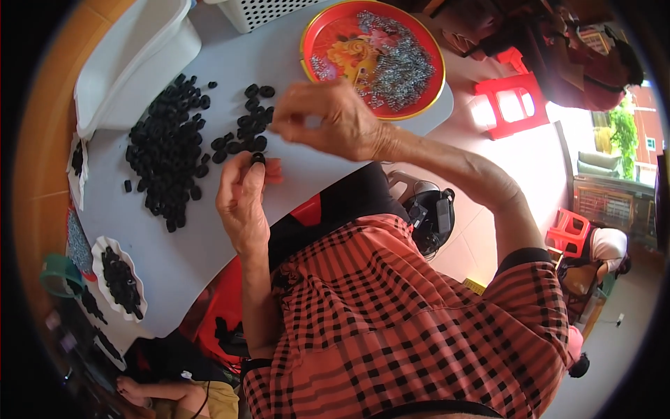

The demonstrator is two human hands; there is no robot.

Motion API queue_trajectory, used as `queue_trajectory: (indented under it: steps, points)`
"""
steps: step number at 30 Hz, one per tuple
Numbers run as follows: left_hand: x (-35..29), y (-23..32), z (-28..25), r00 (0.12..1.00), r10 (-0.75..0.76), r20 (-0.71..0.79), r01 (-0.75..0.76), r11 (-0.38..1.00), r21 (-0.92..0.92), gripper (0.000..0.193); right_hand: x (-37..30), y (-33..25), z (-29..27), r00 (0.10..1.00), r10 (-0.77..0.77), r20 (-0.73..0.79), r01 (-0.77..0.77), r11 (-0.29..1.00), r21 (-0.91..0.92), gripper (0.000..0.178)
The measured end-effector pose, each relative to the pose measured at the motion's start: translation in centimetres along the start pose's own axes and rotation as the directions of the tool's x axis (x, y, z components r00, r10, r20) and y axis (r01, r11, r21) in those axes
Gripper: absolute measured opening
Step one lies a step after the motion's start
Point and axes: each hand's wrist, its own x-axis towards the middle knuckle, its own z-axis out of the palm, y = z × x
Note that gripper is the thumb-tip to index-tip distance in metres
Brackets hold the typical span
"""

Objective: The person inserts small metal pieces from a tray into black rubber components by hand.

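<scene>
My left hand point(243, 199) pinches a small black ring-shaped part point(258, 158) between thumb and fingers, its hole facing up. Just above and to the right, my right hand point(331, 117) is closed in a pinch, with its fingertips apart from the ring. Whatever those fingertips hold, if anything, is too small to make out. Beyond my hands lies a small group of black round parts point(244, 133). A larger heap of the same black parts point(166, 146) spreads to the left. At the back, a red round tray point(312, 42) with a floral print holds many small shiny metal pieces point(401, 66).
A white tub point(132, 77) stands at the far left beside a perforated white basket point(258, 15). A white scalloped dish point(102, 246) with black pieces sits near the left table edge. Red stools point(513, 105) stand on the floor at right. Other people are nearby.
</scene>
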Motion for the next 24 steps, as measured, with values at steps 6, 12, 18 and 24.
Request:
queue_trajectory:
  steps: [6, 12, 18, 24]
  points:
    - [0.1, -0.6, 0.7, 0.994, 0.009, 0.106, -0.01, 1.0, 0.002, 0.019, 0.9, 9.2, -9.6, 0.97, -0.2, -0.135, 0.062, 0.746, -0.663, 0.014]
    - [0.4, -0.8, 1.2, 0.995, -0.015, 0.098, 0.009, 0.998, 0.054, 0.021, -0.1, 11.6, -12.0, 0.995, -0.094, -0.029, 0.053, 0.759, -0.649, 0.016]
    - [0.4, -0.8, 1.3, 0.996, -0.005, 0.084, -0.002, 0.996, 0.087, 0.019, -0.6, 12.3, -12.4, 0.973, -0.127, -0.191, -0.032, 0.751, -0.659, 0.017]
    - [0.3, -0.7, 1.3, 0.996, 0.039, 0.083, -0.057, 0.974, 0.22, 0.017, 0.9, 12.4, -11.3, 0.98, -0.128, -0.152, 0.008, 0.792, -0.611, 0.015]
